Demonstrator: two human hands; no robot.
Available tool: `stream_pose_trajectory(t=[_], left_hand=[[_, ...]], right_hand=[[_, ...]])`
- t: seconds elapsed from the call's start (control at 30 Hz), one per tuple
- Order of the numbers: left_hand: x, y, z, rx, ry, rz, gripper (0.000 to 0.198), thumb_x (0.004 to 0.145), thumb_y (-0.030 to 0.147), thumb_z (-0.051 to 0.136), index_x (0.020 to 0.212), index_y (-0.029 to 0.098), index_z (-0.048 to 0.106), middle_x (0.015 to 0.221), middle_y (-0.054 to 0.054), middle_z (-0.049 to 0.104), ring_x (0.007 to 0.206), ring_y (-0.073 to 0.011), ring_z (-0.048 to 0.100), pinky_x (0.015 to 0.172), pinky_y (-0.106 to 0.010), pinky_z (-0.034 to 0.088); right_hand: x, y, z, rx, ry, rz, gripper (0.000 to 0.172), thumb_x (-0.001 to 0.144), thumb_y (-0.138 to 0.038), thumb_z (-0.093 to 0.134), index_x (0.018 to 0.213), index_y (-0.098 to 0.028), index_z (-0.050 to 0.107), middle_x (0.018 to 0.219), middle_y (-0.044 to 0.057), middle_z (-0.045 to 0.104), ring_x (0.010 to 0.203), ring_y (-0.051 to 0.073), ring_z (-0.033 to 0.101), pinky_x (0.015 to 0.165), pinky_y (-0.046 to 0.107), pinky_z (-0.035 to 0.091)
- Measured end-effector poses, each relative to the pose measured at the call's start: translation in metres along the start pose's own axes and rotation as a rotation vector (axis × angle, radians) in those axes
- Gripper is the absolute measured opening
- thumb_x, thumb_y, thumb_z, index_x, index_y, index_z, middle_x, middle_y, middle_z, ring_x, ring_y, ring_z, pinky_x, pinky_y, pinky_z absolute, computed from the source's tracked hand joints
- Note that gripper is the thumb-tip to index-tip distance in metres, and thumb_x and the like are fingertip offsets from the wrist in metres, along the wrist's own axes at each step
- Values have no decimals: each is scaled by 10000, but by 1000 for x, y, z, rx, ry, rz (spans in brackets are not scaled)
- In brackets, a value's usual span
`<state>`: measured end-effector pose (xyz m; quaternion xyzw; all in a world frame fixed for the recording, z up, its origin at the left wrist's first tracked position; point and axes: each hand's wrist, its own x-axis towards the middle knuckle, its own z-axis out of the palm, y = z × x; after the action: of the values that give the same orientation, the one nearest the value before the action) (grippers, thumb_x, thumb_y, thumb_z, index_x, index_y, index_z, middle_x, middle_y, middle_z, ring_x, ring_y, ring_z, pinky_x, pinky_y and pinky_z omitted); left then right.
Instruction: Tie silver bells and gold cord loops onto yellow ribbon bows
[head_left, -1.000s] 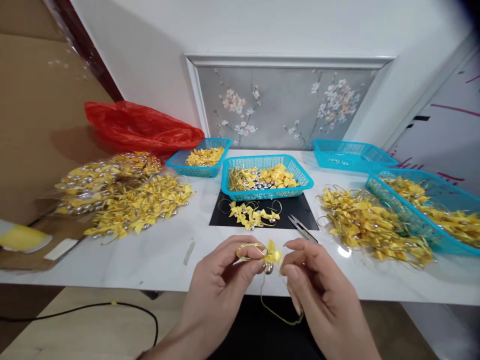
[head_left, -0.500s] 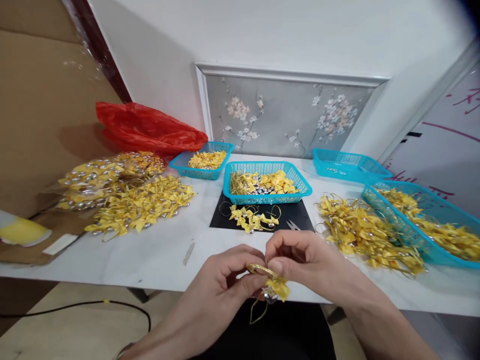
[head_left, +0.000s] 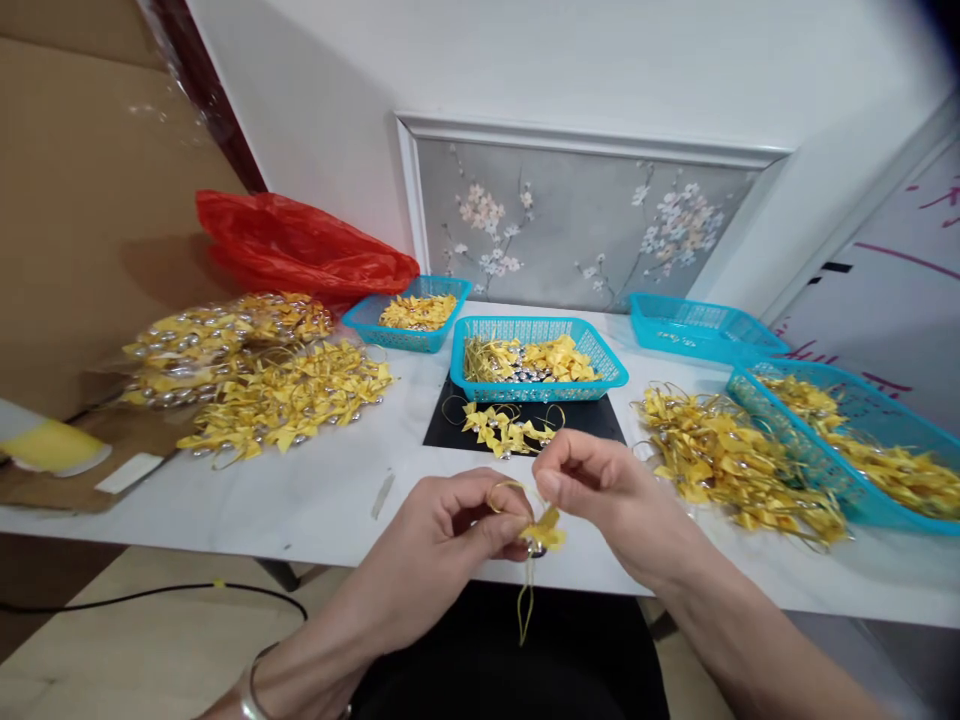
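Basket (head_left: 609, 363) behind mat (head_left: 592, 425), seemingly overlapping it.

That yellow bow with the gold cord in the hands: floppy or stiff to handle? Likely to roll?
Probably floppy: the gold cord dangles limp below the yellow bow pinched between left hand and right hand. Likely light. The small silvery bead might roll slightly; ribbon should stop it.

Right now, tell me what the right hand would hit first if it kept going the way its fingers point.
The right hand points left, fingertips pinching gold cord above the yellow bow. It would probably meet the left hand first, though depth is unclear.
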<state>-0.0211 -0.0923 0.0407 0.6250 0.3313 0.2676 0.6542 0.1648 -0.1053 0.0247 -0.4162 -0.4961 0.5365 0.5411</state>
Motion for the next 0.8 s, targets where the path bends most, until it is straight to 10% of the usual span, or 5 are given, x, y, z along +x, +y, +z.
stream_pose_trajectory(t=[0.33,0.8], left_hand=[[-1,1,-2,-258,-52,-25,166,867,252,696,758,138,644,803,20,543,716,-88,514,663,-234,618],[-6,5,-12,-451,-38,-148,145,809,235,777,779,120,694,778,3,609,626,-43,531,557,-112,531]], right_hand=[[12,-5,-8,391,164,87,314,690,-355,851,762,-186,597,837,-24,562,671,67,567,418,103,415],[39,-10,-43,530,367,-109,307,717,-215,848,761,-193,545,679,-81,533,400,-28,336,371,24,414]])
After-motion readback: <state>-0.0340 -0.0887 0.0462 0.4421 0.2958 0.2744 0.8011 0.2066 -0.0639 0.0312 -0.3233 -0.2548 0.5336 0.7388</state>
